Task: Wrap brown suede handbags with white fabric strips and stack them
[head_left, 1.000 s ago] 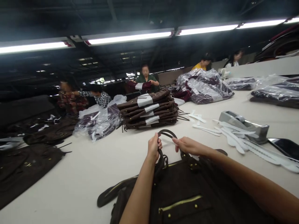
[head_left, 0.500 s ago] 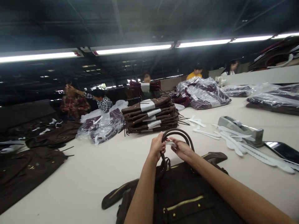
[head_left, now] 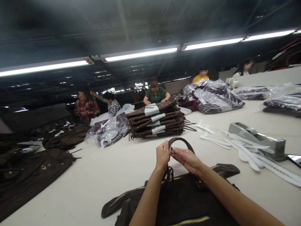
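Note:
A dark brown handbag (head_left: 188,201) with gold zips lies on the table in front of me, its loop handle (head_left: 182,140) standing up. My left hand (head_left: 162,155) is closed around the left side of that handle. My right hand (head_left: 187,159) is held inside the loop, thumb and fingers pinched together against the left hand. A small pale bit shows at its fingertips, too small to make out. Both forearms pass over the bag and cover part of it.
Beyond the bag stands a stack of folded brown bags (head_left: 156,122) with white bands. A grey tape dispenser (head_left: 258,139) and white strips (head_left: 244,153) lie to the right. Plastic-wrapped bags (head_left: 211,97) sit behind; brown bags (head_left: 39,169) lie left. A person in green (head_left: 156,94) works across the table.
The white piece between my hands is now mostly hidden as my right fingertips meet my left hand. The view has shifted slightly. The person across the table has lowered a dark item.

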Motion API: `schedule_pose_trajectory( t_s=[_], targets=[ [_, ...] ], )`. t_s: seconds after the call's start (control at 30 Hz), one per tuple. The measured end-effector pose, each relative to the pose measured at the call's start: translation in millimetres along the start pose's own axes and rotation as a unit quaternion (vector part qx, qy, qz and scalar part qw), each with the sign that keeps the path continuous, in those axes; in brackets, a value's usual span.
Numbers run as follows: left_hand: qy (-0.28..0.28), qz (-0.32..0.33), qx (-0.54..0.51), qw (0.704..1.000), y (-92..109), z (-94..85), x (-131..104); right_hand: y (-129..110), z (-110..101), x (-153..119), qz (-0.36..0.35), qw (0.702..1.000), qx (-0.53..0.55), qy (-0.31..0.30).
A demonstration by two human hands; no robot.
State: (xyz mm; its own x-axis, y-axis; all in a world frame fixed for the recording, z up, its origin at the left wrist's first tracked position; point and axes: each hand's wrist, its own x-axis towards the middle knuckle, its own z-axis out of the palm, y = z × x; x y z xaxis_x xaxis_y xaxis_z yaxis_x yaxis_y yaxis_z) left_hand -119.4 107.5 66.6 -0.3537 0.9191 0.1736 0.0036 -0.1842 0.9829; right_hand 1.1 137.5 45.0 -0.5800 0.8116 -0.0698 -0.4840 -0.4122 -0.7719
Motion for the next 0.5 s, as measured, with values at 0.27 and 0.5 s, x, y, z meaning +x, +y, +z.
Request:
schedule_pose_trajectory(
  t_s=[0.27, 0.5],
  targets=[
    [-0.007, 0.178, 0.094, 0.979, 13, 18.6, -22, -11, -7, 3, -0.036, 0.994, -0.06, 0.085],
    [-0.048, -0.014, -0.013, 0.999, 14, 16.7, -16, -26, 0, -2, -0.155, 0.971, -0.18, 0.035]
  ],
)
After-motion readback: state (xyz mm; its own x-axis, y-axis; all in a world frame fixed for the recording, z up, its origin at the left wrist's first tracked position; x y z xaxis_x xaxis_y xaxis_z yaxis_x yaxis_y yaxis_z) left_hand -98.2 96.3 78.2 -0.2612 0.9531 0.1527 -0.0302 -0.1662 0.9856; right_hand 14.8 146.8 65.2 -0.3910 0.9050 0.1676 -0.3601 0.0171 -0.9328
